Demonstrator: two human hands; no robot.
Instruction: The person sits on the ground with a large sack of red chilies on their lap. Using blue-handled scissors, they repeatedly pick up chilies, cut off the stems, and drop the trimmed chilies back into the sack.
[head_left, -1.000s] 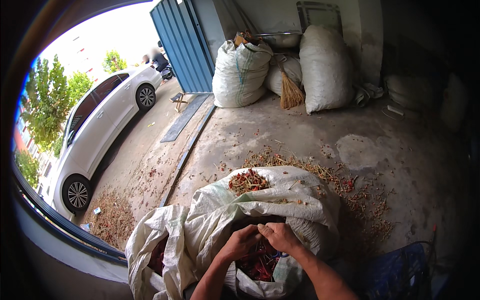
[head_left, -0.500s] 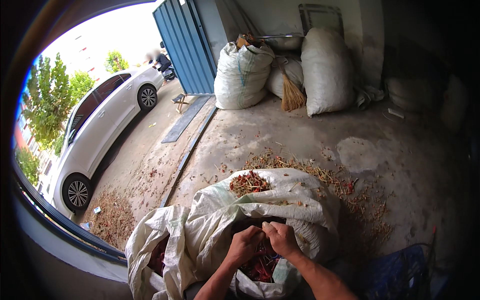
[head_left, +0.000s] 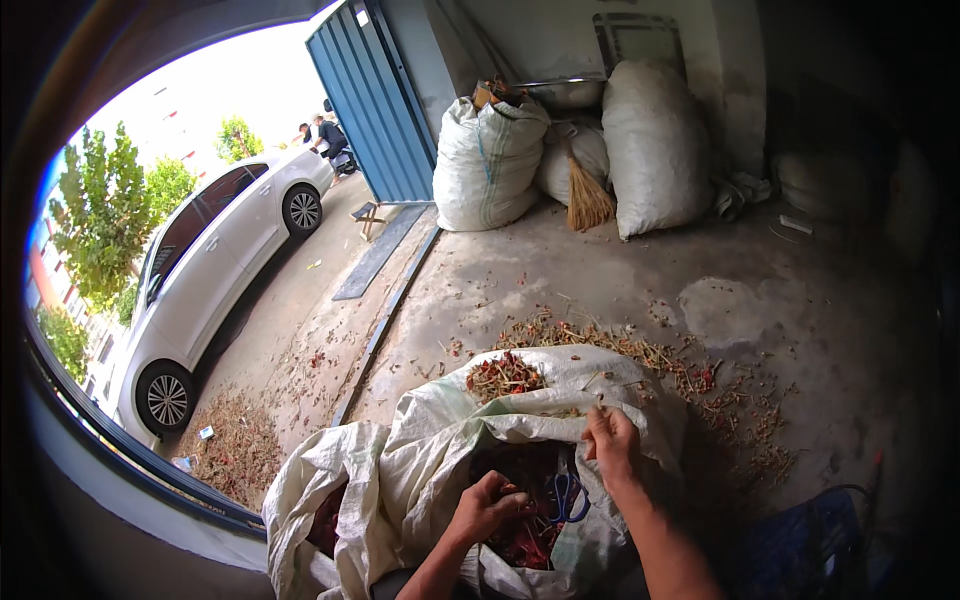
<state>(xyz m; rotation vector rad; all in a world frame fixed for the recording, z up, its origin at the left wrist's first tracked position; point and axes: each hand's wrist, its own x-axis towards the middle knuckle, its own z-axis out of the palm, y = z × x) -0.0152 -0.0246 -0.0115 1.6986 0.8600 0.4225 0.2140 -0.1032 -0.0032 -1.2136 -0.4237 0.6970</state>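
Reference: open white sack (head_left: 535,428). Red pods (head_left: 532,549) inside it, blue-handled scissors (head_left: 566,484) at its inner right side. Left hand (head_left: 492,507) over its mouth, fingers curled; right hand (head_left: 611,440) above its right rim, fingers bent. Can't tell if either grips anything. Stem pile (head_left: 503,377) on its far folds. Broom (head_left: 588,198) well beyond it.

1. You have one left hand (head_left: 488,508) and one right hand (head_left: 614,445).
2. Near them, you have one pair of scissors (head_left: 566,482).
3. Before you: two open sacks (head_left: 425,480).
4. Facing you by the lit wall: three white sacks (head_left: 490,165), one broom (head_left: 588,200).
5. You also see one blue door (head_left: 370,105), one small stool (head_left: 367,215), one car (head_left: 215,260).
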